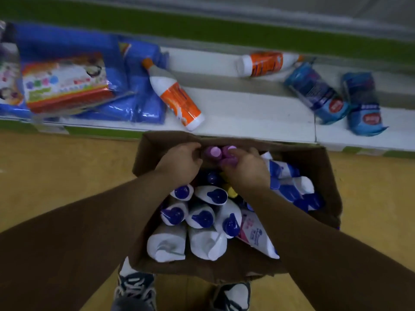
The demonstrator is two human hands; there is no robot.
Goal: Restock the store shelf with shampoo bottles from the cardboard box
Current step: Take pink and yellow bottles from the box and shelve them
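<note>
An open cardboard box point(318, 167) stands on the floor below the low white shelf point(247, 113). It holds several white shampoo bottles with blue caps point(211, 217) and, at its far end, purple-capped bottles point(214, 151). My left hand point(179, 163) curls its fingers around one purple-capped bottle. My right hand point(246, 168) grips another purple cap beside it. The bottles' bodies are hidden under both hands.
On the shelf lie two orange-and-white bottles point(177, 97) point(267, 62), blue packs point(139, 86) and a colourful box point(65, 84) at left, and blue pouches point(318, 93) point(363, 106) at right. A pink-labelled white tube point(256, 234) lies in the box. My shoes point(134, 290) stand under it.
</note>
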